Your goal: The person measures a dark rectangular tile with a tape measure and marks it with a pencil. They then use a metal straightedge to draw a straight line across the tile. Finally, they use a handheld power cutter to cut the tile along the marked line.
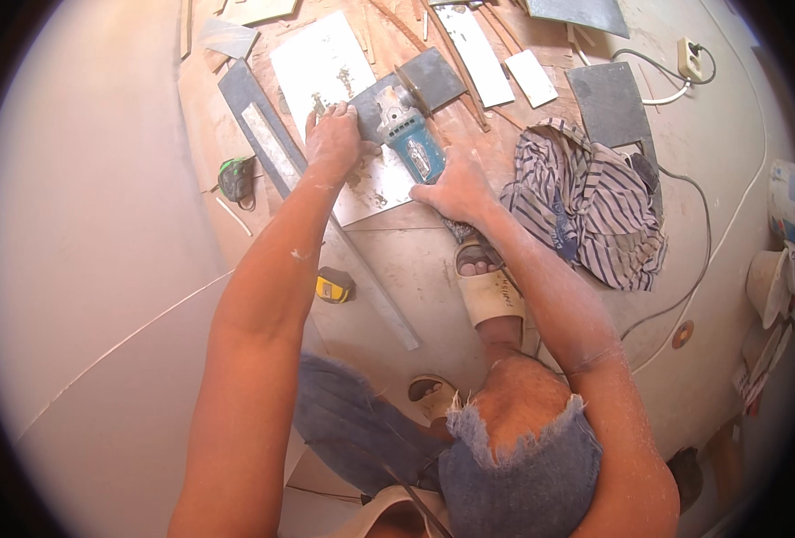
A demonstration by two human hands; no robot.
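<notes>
My right hand [462,184] is wrapped round the back of a blue angle grinder [415,151]. Its disc meets a dark grey tile [439,79], with blurred dust or motion at the cut. My left hand [334,142] grips the near left end of that tile, its fingers pressed on it close to the grinder's head. Beneath lies a larger white tile [312,58] with patches of old adhesive. A long metal bar [375,285] slants past my left forearm, and a yellow and black tape measure [334,285] rests beside it.
A green and black tape measure [236,181] lies at the left. Striped cloth [590,206] is heaped at the right, near a grey tile [608,103]. A socket block [691,59] and cables run along the floor. My sandalled foot [478,260] is close behind the grinder.
</notes>
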